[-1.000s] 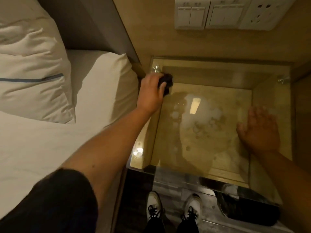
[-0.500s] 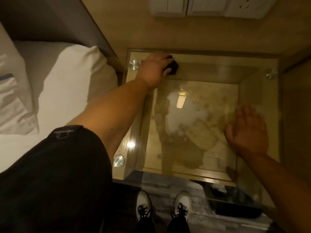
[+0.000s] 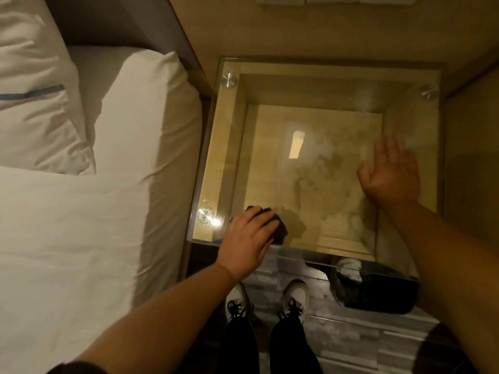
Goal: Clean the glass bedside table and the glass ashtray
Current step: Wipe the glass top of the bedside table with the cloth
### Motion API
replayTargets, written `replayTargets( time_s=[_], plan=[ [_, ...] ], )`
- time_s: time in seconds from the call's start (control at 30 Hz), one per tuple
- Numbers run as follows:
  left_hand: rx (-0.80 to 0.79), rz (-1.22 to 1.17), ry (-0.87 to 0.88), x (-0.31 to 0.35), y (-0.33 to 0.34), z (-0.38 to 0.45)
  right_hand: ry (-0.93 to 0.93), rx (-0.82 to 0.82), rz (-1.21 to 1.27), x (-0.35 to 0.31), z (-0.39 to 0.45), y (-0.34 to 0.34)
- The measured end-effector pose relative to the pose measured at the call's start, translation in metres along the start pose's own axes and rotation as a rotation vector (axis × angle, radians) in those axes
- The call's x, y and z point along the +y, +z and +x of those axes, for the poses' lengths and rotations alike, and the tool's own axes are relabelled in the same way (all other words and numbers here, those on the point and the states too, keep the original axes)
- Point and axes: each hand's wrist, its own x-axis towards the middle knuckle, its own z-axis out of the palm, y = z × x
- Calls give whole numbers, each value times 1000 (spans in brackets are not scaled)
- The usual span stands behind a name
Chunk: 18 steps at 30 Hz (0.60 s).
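The left hand [image 3: 249, 240] presses a dark cloth [image 3: 279, 230] on the glass counter [image 3: 324, 85], fingers [image 3: 263, 221] curled over it at the near left corner. The cloth pokes out past the fingertips. The right hand [image 3: 391, 178] lies flat on the glass, fingers spread (a bit blurry). A bed [image 3: 81, 225] sits left of the left hand.

Glass bedside table [image 3: 310, 85] filling centre and right of frame, round metal studs at its corners, cloudy smears across mid-pane, dark cloth [image 3: 279, 229] at lower left under left hand [image 3: 249, 242], right hand [image 3: 391, 176] flat at right
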Motion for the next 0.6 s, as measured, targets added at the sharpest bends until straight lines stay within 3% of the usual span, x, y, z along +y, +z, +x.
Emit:
replayTargets(
  time_s=[0.3,0.4,0.5,0.53,0.6],
  plan=[
    [88,-239,-82,19,5,-27,-14,-1,-12,-1,-2,-1],
    [50,-634,-436,37,-20,-24,-19,1,-4,-1,-2,-3],
    [12,-1292,-911,47,-51,8,-10,-6,-25,-2,-1,-4],
    [63,-1405,-975,42,-58,27,-7,-17,-40,-1,-1,-4],
    [209,-1415,-923,25,-77,77,-7,-30,-64,-1,0,-3]
  ],
)
